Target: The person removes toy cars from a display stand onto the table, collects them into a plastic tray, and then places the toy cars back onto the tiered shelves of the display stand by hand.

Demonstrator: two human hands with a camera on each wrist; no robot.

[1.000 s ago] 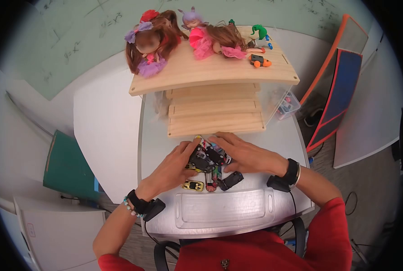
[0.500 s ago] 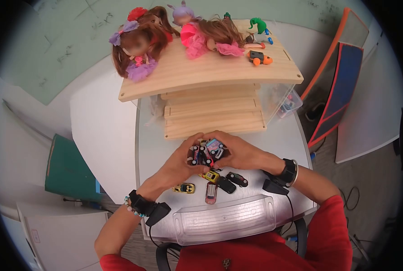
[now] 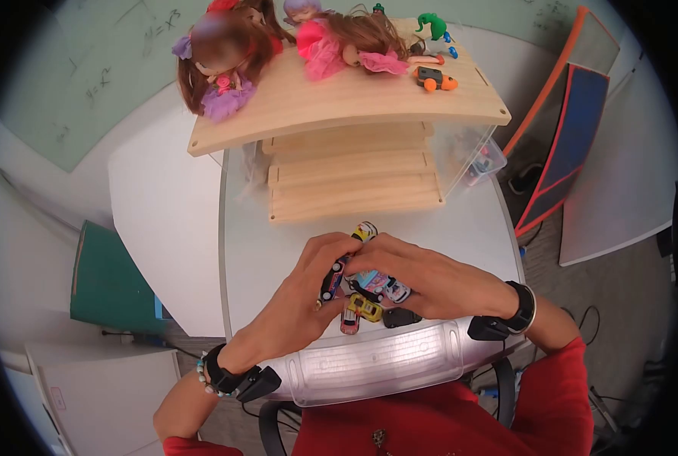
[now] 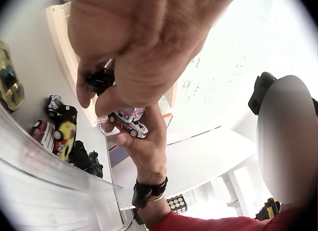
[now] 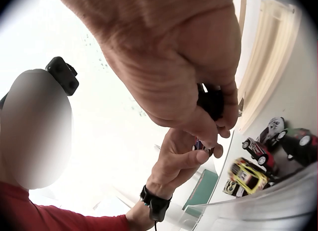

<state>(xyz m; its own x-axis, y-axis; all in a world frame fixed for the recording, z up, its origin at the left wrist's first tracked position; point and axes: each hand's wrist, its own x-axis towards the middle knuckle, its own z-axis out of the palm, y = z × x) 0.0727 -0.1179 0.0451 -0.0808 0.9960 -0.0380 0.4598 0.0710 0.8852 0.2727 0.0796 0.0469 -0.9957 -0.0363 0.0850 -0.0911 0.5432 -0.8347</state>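
My left hand (image 3: 297, 292) grips a dark blue toy car (image 3: 333, 280) on the inner side of its fingers. Facing it, my right hand (image 3: 438, 285) holds a white toy car (image 3: 397, 290) near its thumb, with a pink-and-light-blue toy car (image 3: 369, 279) beside that one. A yellow-and-white toy car (image 3: 365, 231) sticks out beyond the fingertips where both hands meet. In the left wrist view the left fingers hold a black toy car (image 4: 101, 80). Below the hands lie a yellow toy car (image 3: 365, 307), a red one (image 3: 350, 322) and a black one (image 3: 401, 317).
A clear plastic tray (image 3: 377, 363) lies at the table's near edge. Beyond the hands stands a wooden stepped shelf (image 3: 354, 199), with dolls (image 3: 228, 72) and an orange-and-black toy (image 3: 434, 79) on its top board. A clear box (image 3: 485, 163) stands at the right.
The hands were spread around the car pile, then cupped several cars and lifted them off the others. Now the held cars are shifted between the fingers, and the yellow-and-white one pokes out on top.
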